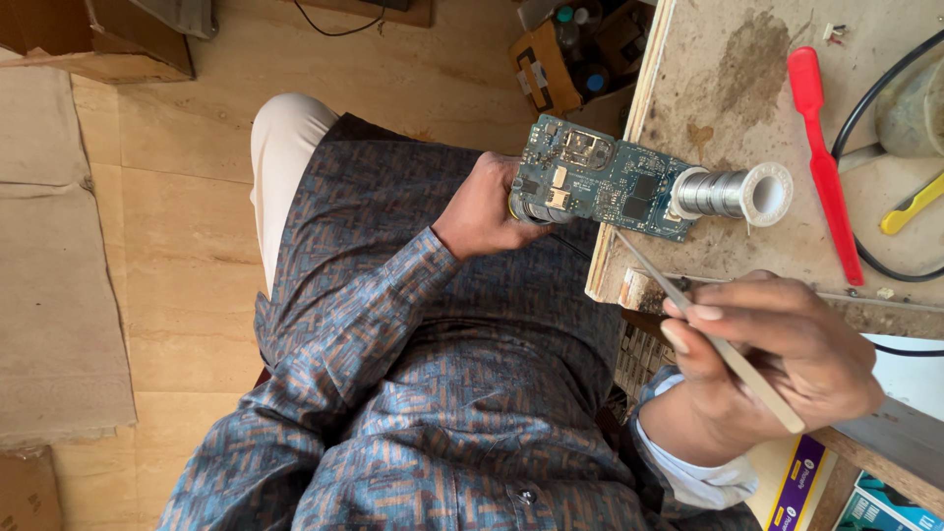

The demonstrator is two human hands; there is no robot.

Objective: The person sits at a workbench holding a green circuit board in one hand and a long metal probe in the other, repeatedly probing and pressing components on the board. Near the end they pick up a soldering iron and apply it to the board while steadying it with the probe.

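My left hand (pixel 487 208) grips one end of a blue-green circuit board (pixel 602 179) with metal shields and black chips, holding it out over the workbench edge. My right hand (pixel 777 359) pinches a pair of slim metal tweezers (pixel 723 344), whose tip points up toward the underside of the board without touching it. A spool of solder wire (pixel 736 193) lies on the bench right behind the board's far end.
The worn workbench (pixel 728 59) carries a red plastic pry tool (pixel 824 167), a black cable (pixel 865 108) and a yellow tool (pixel 913 205). A cardboard box of bottles (pixel 565 54) stands on the tiled floor. Printed boxes (pixel 796 482) sit low right under the bench.
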